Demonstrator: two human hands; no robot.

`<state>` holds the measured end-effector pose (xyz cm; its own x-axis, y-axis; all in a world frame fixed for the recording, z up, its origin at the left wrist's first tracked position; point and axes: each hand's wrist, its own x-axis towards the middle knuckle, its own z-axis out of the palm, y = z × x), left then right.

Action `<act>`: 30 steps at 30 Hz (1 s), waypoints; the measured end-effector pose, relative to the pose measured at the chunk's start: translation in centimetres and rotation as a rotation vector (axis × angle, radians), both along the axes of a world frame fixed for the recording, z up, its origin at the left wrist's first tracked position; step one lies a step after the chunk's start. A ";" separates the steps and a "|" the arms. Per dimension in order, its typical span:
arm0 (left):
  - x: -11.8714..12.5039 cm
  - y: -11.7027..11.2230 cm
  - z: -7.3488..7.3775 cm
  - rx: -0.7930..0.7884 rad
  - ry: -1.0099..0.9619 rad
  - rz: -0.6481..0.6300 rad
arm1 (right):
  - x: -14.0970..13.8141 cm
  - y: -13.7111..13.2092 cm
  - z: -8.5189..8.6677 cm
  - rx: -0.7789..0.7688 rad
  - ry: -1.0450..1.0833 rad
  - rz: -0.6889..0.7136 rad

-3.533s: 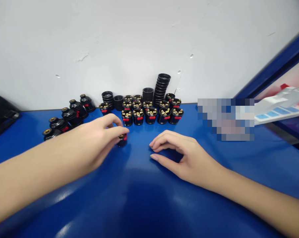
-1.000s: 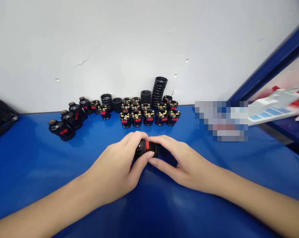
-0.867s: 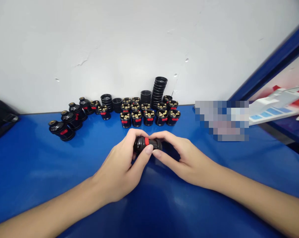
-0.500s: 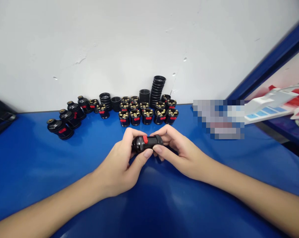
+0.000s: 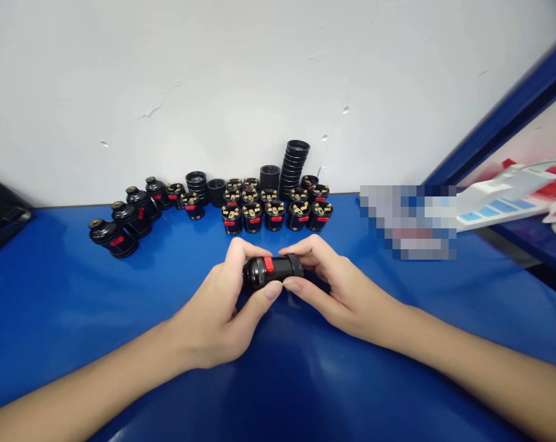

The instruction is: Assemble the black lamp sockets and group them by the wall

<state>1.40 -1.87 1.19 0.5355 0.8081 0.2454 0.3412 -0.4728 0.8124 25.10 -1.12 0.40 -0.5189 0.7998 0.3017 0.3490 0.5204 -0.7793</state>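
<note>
- Fingers (image 5: pixel 243 247) of the left hand (image 5: pixel 213 316) pinch the domed end of a black lamp socket (image 5: pixel 272 270), thumb below and forefinger curled over. Those of the right hand (image 5: pixel 340 285) pinch the other end the same way. The socket lies sideways between the two hands, just above the blue surface (image 5: pixel 75 294), with its red tab (image 5: pixel 269 264) facing up.
- The two ends meet right under the fingertips, so in my judgement a crooked fit could jam the joint or leave it loose. The smooth shell could also slip from such light pinches and roll off across the surface.
- If it dropped and rolled forward, it could knock over the brass-topped inserts (image 5: pixel 275 216) standing in rows just beyond the hands.
- Domed caps (image 5: pixel 121 228) sit in a slanting line to the left, well apart from the hands.
- Open black cups (image 5: pixel 269 176) stand upright against the wall (image 5: pixel 213 73). Whether anything is inside them cannot be seen from this angle.
- Beside the cups, a tall stack of black rings (image 5: pixel 296 161) leans slightly, and a bump to the surface might topple it.
- A black bag (image 5: pixel 1 212) rests at the far left edge, its contents hidden.
</note>
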 end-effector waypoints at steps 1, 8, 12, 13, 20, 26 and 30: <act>0.0 0.0 0.0 -0.006 -0.004 -0.001 | 0.0 0.0 0.0 0.006 0.001 -0.001; 0.0 -0.1 0.1 -0.088 -0.061 0.009 | 0.0 0.0 -0.5 0.107 0.028 0.044; 0.0 0.0 0.1 -0.093 -0.096 0.014 | -0.1 0.3 -1.0 0.251 0.101 0.094; 0.0 0.0 0.1 -0.081 -0.104 0.013 | -0.1 0.4 -1.0 0.284 0.107 0.090; 0.2 0.2 0.1 -0.024 -0.055 0.013 | -0.4 0.0 0.3 0.080 0.028 -0.012; 0.0 0.2 0.0 -0.020 -0.048 0.021 | -0.3 -0.2 0.4 0.132 0.060 0.017; 0.0 0.2 0.0 -0.037 -0.040 0.020 | -0.3 -0.2 0.6 0.090 0.049 0.008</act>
